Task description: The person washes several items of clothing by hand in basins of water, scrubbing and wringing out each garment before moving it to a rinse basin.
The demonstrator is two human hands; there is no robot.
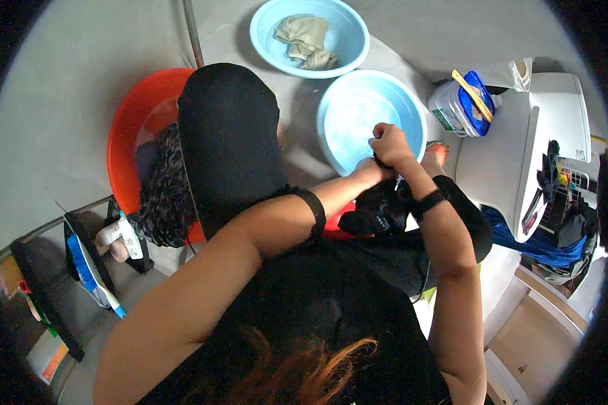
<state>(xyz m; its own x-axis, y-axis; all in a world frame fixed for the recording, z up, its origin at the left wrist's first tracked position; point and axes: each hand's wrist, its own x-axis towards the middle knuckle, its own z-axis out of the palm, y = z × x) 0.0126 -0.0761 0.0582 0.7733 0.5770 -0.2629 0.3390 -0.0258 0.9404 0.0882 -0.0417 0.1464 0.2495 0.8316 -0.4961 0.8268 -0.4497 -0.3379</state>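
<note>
Just above the near rim of a light blue plastic basin (334, 126), both my hands grip a bunched black cloth (380, 205). My right hand (392, 144) is closed in a fist, higher and over the basin. Below it, my left hand (370, 169) is closed around the cloth, partly hidden by the right wrist. The rest of the cloth hangs between my knees and bears white writing. Pale, cloudy water (367, 114) seems to be in the basin. Black bands circle both of my forearms.
A second light blue basin (263, 50) behind holds beige cloth (304, 38). Left of my leg, a red basin (124, 131) contains dark fabric (164, 197). At right stand a tub with a blue lid (466, 109) and a white toilet (501, 162). A shelf rack (88, 253) is lower left.
</note>
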